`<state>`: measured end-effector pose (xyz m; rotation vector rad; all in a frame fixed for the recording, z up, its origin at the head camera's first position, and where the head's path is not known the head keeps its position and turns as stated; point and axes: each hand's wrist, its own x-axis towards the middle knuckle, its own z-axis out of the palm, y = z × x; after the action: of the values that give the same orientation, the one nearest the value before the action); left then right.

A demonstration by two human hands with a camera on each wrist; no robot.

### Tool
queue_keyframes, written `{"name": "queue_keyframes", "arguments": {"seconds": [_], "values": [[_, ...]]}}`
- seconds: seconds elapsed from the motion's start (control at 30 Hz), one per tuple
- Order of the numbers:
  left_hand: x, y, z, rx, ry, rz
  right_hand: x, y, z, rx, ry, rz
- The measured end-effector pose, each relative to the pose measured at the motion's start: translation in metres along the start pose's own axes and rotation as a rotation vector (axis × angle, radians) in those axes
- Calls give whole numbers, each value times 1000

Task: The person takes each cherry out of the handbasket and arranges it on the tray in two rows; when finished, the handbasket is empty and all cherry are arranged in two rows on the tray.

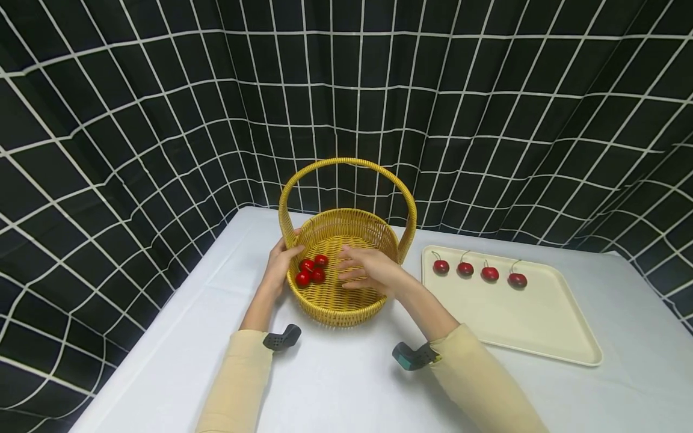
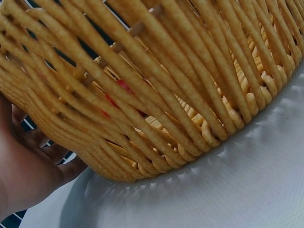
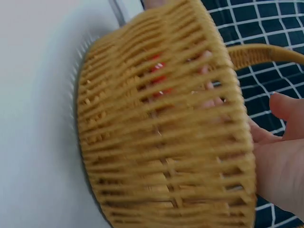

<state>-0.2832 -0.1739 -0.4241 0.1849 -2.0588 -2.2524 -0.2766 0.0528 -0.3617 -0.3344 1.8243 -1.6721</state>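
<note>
Mid-table [image 1: 335, 385]: a yellow wicker basket [image 1: 337, 316], upright, its tall handle [image 1: 348, 161] arching over from side to side.
Basket floor: four red cherries [image 1: 318, 275], bunched at the left, touching or nearly so (red shows through the weave in both wrist views, though I cannot tell their stems).
Left hand [image 1: 278, 264]: clamped on the basket's left side beside the handle's foot, thumb over the rim, other fingers against the outer wall.
Right hand [image 1: 373, 267]: over the basket's right half, fingers apart and gripping nothing, tips pointing towards the cherries and just short of them; whether it touches the rim I cannot tell.
Tray [image 1: 520, 319]: cream, shallow, right of the basket and apart from it; four stemmed cherries [image 1: 489, 274] lie in a spaced row near its far edge.
Forearms: beige sleeves [image 1: 238, 379], each with a dark device [image 1: 281, 338] at the wrist.
Backdrop: black curtain [image 1: 335, 72] with a white grid, behind the table and along its sides.
</note>
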Motion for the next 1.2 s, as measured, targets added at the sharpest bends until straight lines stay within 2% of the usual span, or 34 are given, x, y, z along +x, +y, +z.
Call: {"name": "queue_keyframes", "arguments": {"seconds": [0.43,0.7,0.93,1.2], "values": [[2,-4,-1,6,24,7,26,4,29,9,-50,98],[3,-5,-1,8,30,3,40,9,35,24,-57,134],[3,-5,0,18,23,20,48,11,41,-34,-73,149],[4,-6,-1,7,24,25,51,13,46,-49,-77,161]]}}
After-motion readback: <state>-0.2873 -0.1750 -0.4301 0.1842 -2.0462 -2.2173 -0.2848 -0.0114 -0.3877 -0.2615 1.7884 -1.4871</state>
